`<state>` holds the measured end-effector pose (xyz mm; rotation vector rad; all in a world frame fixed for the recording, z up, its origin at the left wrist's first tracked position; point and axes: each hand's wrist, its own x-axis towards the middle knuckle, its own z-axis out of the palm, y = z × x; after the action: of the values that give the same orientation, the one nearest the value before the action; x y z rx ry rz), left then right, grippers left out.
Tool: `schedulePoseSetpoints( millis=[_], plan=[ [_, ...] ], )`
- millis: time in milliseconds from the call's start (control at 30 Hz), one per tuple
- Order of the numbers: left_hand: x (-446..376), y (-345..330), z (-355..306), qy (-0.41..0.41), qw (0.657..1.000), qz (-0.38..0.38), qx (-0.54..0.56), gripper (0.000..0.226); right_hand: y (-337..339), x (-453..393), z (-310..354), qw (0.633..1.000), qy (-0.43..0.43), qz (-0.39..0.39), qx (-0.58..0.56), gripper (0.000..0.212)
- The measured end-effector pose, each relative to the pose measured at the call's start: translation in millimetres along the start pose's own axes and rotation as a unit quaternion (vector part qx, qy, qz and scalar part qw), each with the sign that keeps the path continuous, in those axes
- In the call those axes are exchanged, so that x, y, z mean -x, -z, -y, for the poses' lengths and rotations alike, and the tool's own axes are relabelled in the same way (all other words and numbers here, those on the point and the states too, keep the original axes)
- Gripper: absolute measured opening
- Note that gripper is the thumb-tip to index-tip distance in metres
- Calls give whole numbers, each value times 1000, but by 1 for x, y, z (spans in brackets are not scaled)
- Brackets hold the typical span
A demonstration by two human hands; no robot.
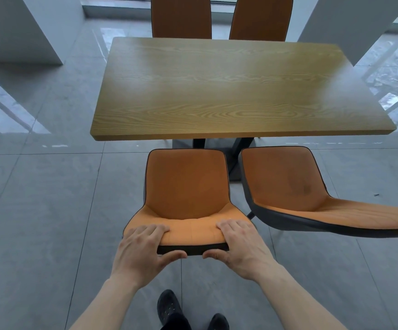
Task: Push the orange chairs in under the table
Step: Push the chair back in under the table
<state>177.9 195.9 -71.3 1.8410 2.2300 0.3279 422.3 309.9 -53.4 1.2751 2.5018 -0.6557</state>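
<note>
A wooden table (241, 91) stands ahead of me. Two orange chairs face it from the near side. The left orange chair (186, 184) sits just short of the table's near edge, its seat wholly outside. My left hand (143, 251) and my right hand (241, 246) both grip the top of its backrest, fingers over the front and thumbs behind. The right orange chair (295, 191) stands beside it, turned slightly to the right, also out from the table. Two more orange chairs (181, 17) (261, 17) stand at the far side, their backs showing above the tabletop.
The floor is grey glossy tile. White pillars (19, 27) (350, 22) rise at the back left and back right. The table's dark pedestal base (219, 144) shows under the near edge. My dark shoes (169, 308) are right behind the held chair.
</note>
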Motion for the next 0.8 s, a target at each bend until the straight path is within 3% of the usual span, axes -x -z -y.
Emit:
schedulePoseSetpoints(
  millis=[333,800],
  plan=[
    [6,-8,0,4,999,-50,11,77,8,-10,-2,999,32,35,23,104],
    [-1,-1,3,15,999,31,-1,91,6,3,6,1000,-12,-6,17,98]
  ],
)
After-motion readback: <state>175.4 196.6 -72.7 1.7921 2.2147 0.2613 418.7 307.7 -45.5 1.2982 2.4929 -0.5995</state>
